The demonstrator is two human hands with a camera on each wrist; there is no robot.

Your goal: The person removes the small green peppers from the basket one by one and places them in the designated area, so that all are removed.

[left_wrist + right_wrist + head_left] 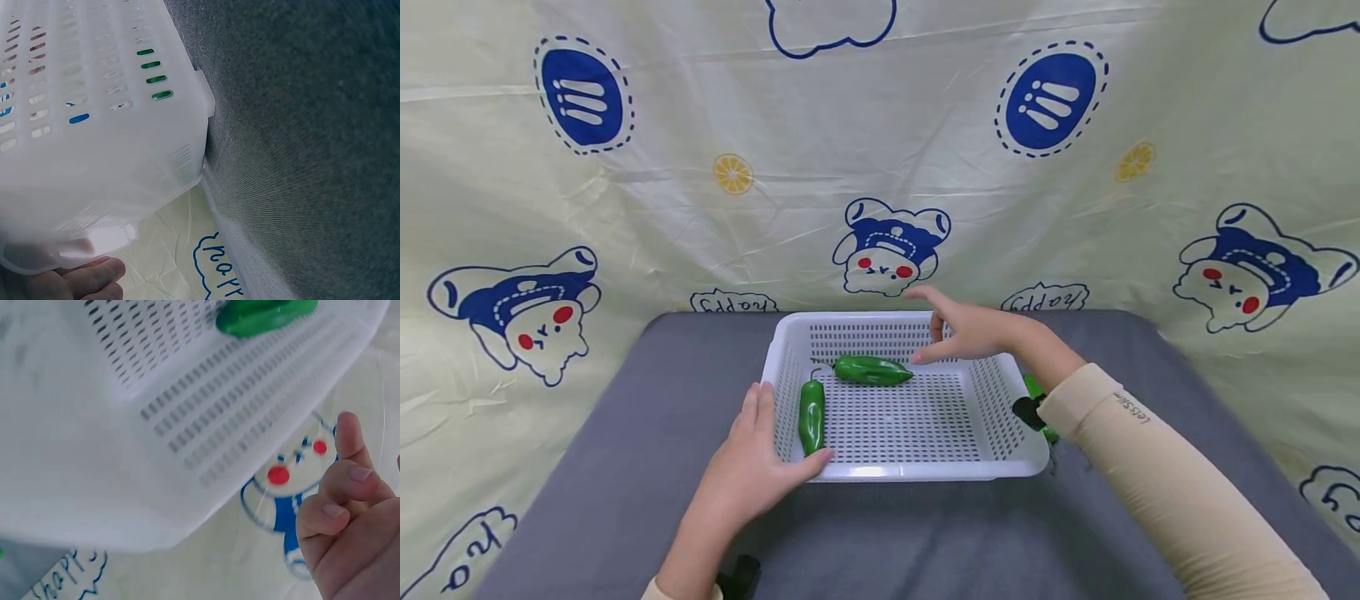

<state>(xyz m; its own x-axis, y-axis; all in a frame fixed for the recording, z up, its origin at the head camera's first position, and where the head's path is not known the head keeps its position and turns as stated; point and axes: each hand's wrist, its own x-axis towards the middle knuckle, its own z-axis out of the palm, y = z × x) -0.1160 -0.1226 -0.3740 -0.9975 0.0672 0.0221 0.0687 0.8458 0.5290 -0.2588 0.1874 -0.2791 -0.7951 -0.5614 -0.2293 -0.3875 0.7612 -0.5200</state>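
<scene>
A white plastic basket (910,469) with slotted walls and floor sits on the grey cloth. Inside, one green pepper (812,417) lies lengthwise along the left wall, and a second green pepper (872,371) lies crosswise toward the back. My left hand (752,467) holds the front left corner, thumb over the rim and fingers along the outer wall; some fingers (94,278) show at the rim in the left wrist view. Over the back right part of the basket is my right hand (966,331), holding nothing, forefinger extended and the other fingers loosely bent.
More green pepper (1049,434) shows just outside the basket's right wall, partly hidden by the right sleeve (1150,450) and a black wrist device (1028,412). A patterned cream curtain (880,125) hangs behind the grey-covered table (647,467).
</scene>
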